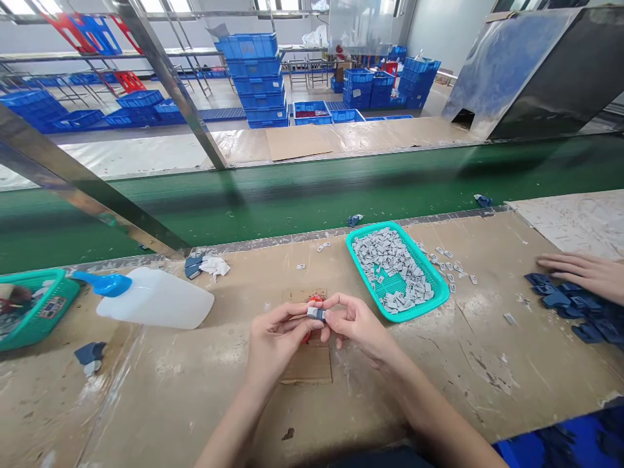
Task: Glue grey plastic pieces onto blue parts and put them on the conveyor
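Note:
My left hand (275, 338) and my right hand (358, 324) meet over the middle of the bench, both pinching a small blue and grey part (316, 314) between fingertips. Under them lies a piece of cardboard (309, 365) with a small red object (316, 299) partly hidden behind my fingers. A teal tray (363, 276) full of small grey pieces stands just right of my right hand. Several loose grey pieces (451, 266) lie beside the tray.
A white plastic bottle with a blue spout (156, 298) lies on its side at left, next to a teal basket (36, 312). Another person's hand (585, 272) rests at right over several dark blue parts (575, 305). A green conveyor belt (312, 188) runs behind the bench.

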`<state>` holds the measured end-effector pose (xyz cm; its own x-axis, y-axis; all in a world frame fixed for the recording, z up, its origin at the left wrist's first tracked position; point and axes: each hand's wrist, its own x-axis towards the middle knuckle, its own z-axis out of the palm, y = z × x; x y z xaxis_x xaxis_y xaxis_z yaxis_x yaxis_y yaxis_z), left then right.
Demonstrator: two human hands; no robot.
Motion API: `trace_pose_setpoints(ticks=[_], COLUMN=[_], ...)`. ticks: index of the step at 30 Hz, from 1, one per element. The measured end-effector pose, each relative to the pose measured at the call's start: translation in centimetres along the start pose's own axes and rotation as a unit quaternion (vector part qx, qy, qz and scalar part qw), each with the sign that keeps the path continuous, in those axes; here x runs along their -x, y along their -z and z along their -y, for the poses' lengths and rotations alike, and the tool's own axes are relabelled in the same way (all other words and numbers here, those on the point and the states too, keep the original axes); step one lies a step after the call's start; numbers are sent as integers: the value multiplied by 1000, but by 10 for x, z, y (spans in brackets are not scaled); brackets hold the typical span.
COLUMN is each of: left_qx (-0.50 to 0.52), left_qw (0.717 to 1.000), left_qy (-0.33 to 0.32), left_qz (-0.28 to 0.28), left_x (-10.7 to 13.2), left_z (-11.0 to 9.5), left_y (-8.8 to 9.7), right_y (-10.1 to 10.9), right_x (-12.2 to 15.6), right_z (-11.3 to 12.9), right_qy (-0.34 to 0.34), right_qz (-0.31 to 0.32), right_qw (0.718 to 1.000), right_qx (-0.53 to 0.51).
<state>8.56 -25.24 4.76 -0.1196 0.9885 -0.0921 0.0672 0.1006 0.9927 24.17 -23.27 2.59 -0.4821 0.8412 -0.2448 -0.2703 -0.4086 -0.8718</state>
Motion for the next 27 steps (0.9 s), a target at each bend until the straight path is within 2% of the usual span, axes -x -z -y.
trace_pose_setpoints(ticks=[5,7,8,9,10,12,13,15,17,19,23,27], left_qx=[17,10,-2,-22,-49,-122,-172,-306,-438,-503,-529,-522], left_qw=[997,996,995,994,992,981,970,932,874,837,820,821], left_qy=[16,11,-3,-24,-54,-118,-145,-182,-200,-206,-206,-214], left_qz=[75,93,99,105,104,94,87,74,68,67,79,88], left_x=[-10,-16,-21,-29,-38,-65,-82,-120,-157,-189,-233,-250], left_z=[-8,-10,-10,-9,-8,-3,0,6,10,12,13,14], left_y=[1,0,0,1,3,11,15,24,28,26,14,-2], right_y=[-3,9,19,30,43,69,80,94,99,98,93,90], right_x=[-1,1,2,4,5,8,8,4,-2,-8,-13,-10], right_z=[6,15,21,26,30,35,36,32,26,20,18,21], right_qy=[49,81,104,127,150,151,135,93,55,27,5,24], right_qz=[-21,-52,-95,-151,-224,-333,-350,-344,-331,-340,-359,-343], right_qw=[997,986,973,949,911,811,771,727,715,710,720,711], right_qx=[60,133,184,245,311,457,515,588,614,617,594,613])
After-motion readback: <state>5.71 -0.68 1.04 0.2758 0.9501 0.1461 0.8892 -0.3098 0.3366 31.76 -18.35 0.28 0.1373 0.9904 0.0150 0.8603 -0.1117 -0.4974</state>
